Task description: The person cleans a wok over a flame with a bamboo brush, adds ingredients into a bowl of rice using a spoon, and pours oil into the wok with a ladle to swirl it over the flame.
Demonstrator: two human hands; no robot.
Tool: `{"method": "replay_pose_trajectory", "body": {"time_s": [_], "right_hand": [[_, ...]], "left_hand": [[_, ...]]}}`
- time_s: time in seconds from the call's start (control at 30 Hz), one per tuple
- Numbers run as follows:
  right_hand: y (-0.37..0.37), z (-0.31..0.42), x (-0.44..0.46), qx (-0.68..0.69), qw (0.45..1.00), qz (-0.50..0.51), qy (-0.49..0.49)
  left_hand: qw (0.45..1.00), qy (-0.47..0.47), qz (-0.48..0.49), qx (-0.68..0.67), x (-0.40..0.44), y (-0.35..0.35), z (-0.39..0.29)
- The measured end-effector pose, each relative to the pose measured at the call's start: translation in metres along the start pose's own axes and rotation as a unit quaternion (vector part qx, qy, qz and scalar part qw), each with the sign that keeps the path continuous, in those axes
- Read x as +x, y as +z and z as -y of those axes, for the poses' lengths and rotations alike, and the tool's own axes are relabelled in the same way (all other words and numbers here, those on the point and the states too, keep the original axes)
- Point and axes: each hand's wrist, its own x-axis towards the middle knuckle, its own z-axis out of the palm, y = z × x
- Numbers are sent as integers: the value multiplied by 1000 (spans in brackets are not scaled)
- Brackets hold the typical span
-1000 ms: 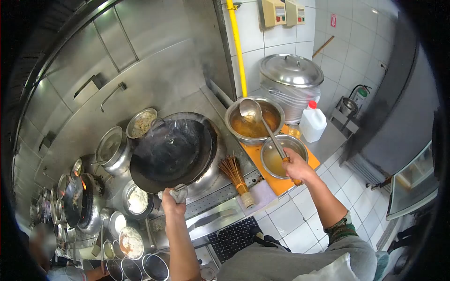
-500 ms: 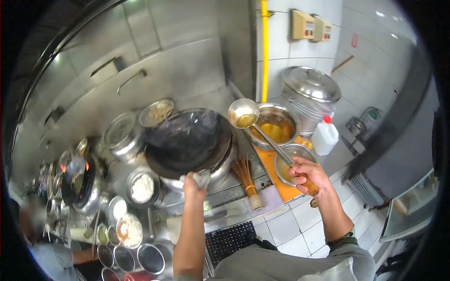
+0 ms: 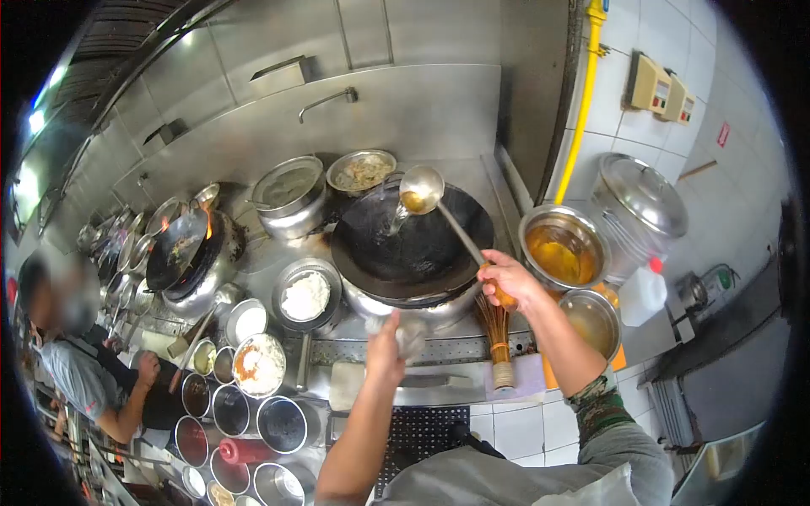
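Observation:
My right hand (image 3: 509, 278) is closed round the wooden handle of a ladle (image 3: 458, 226). The ladle's bowl is tilted above the black wok (image 3: 413, 253), with yellowish oil in it and a thin stream falling into the wok. In front of the wok's near rim, my left hand (image 3: 386, 358) is closed on a pale cloth (image 3: 410, 336), which is smeared by motion. A gap shows between that hand and the rim. The wok sits on a round metal burner ring. To the right stands a steel pot of yellow oil (image 3: 564, 246).
A bamboo wok brush (image 3: 498, 346) lies right of the wok. A small pan of white food (image 3: 307, 295) stands left, near several metal containers (image 3: 283, 422). At far left, a person (image 3: 80, 371) stands by another wok (image 3: 179, 249) with flames. A white jug (image 3: 643, 293) stands right.
The ladle has moved left from beside the oil pot to over the wok, and oil now pours from it. My left hand has come off the wok's rim, still with the cloth. The view has shifted.

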Motion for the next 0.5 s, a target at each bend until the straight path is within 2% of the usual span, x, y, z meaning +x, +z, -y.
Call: {"method": "replay_pose_trajectory", "body": {"time_s": [0.1,0.2,0.3,0.37,0.4,0.43,0.47,0.5], "right_hand": [[-11,15,1,-165,986,-18,-10],[-17,31,-23,-245,969,-32,-1],[-31,23,-38,-264,964,-36,0],[-38,12,-48,-96,995,-28,12],[-40,7,-56,4,1000,-23,19],[-46,1,-64,5,999,-27,16],[-54,-8,-71,157,987,4,16],[-59,-16,-79,306,951,36,17]], "left_hand": [[972,116,-100,181,-13,-71,-1],[956,159,-101,226,-25,-120,-4],[934,122,-142,305,-5,-155,14],[916,112,-153,353,19,-186,35],[889,118,-172,407,22,-191,38],[859,124,-189,460,29,-196,42],[852,139,-207,461,37,-205,48],[852,136,-205,462,31,-202,45]]}}
